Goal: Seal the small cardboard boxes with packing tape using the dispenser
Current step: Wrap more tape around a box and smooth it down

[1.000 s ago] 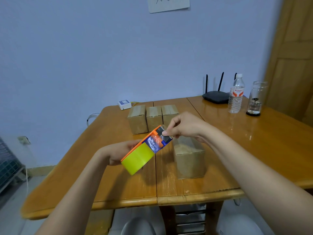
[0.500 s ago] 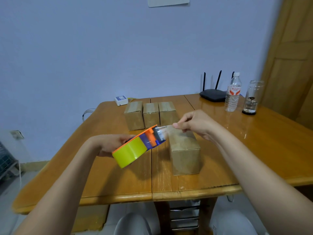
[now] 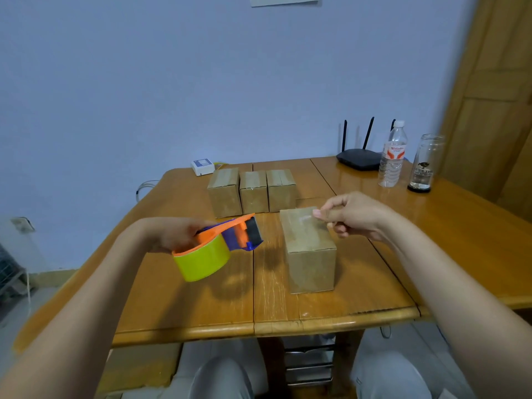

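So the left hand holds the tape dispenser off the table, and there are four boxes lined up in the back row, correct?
Not quite: the head view shows three boxes in the back row, not four. The left hand does hold the tape dispenser off the table.

A home room; wooden table point(image 3: 331, 318), router point(image 3: 358, 158), water bottle point(image 3: 393, 156), wooden door point(image 3: 495, 96).
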### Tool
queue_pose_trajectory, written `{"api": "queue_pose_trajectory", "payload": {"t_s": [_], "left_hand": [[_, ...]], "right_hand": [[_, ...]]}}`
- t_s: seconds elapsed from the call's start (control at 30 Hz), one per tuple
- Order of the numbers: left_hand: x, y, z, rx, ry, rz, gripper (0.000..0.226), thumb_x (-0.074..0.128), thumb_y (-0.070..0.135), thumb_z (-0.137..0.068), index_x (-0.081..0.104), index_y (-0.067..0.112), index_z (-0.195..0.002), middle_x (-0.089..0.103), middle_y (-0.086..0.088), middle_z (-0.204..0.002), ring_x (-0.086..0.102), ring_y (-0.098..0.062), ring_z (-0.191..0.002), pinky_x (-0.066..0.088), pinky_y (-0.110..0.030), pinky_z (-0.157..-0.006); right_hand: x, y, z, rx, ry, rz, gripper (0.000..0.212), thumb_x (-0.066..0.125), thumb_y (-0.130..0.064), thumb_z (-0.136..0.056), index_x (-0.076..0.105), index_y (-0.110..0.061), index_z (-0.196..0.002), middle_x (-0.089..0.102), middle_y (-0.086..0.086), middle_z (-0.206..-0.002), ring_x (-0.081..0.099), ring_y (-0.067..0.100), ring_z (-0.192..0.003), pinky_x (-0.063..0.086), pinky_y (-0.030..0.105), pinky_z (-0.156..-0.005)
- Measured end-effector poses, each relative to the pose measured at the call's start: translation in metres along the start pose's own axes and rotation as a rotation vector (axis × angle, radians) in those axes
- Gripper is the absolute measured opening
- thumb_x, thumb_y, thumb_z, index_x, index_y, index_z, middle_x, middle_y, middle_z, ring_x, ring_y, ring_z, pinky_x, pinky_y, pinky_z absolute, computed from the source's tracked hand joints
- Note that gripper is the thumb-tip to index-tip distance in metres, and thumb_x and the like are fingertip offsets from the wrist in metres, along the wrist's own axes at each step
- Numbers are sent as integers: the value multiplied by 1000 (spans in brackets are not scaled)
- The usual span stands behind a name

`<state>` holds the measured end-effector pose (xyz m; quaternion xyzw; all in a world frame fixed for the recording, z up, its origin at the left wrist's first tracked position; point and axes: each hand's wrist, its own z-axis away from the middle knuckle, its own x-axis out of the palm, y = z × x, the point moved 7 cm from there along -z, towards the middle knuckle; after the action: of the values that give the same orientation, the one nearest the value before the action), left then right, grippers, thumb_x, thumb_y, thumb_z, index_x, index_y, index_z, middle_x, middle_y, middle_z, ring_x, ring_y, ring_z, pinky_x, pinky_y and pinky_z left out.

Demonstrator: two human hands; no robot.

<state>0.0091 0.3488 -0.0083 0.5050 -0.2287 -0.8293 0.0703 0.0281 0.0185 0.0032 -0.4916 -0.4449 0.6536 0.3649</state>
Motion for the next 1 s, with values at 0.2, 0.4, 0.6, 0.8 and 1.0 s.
{"api": "queue_pose_trajectory", "payload": {"t_s": [0.2, 0.4, 0.6, 0.8, 1.0], "left_hand": [[-18, 25, 9, 19, 163, -92, 15, 66, 18, -95, 61, 30, -87, 67, 11, -77, 63, -4, -71, 45, -13, -62], [-21, 28, 9, 37, 220, -130, 19, 61, 23, -99, 62, 19, -80, 71, 1, -74, 61, -8, -66, 45, -24, -69], [-15, 34, 19, 101, 234, -205, 29, 54, 17, -99, 51, 40, -116, 65, 9, -101, 61, -16, -92, 49, -39, -85], [-3, 51, 25, 133, 221, -255, 35, 53, 12, -97, 42, 38, -118, 59, 4, -104, 58, -25, -92, 49, -44, -83], [7, 61, 28, 165, 208, -270, 40, 50, 6, -95, 39, 37, -118, 55, 7, -102, 55, -22, -86, 45, -34, -72]], "right_hand": [[5, -3, 14, 115, -117, -228, 32, 76, -10, -73, 74, 0, -104, 75, 19, -86, 73, 18, -66, 58, 22, -55], [1, 3, 23, 152, -146, -370, 27, 65, 11, -82, 72, 8, -108, 74, 26, -101, 76, 26, -85, 63, 26, -68], [0, 4, 37, 137, -259, -286, 38, 63, -17, -93, 66, 8, -121, 70, 27, -116, 70, 32, -111, 59, 34, -89], [-13, 15, 34, 123, -17, -194, 25, 71, -8, -87, 71, 5, -108, 73, 26, -104, 75, 26, -85, 63, 34, -77], [-19, 29, 43, 210, 34, -119, 27, 76, 1, -81, 66, 5, -106, 75, 23, -90, 74, 24, -71, 64, 32, -65]]}}
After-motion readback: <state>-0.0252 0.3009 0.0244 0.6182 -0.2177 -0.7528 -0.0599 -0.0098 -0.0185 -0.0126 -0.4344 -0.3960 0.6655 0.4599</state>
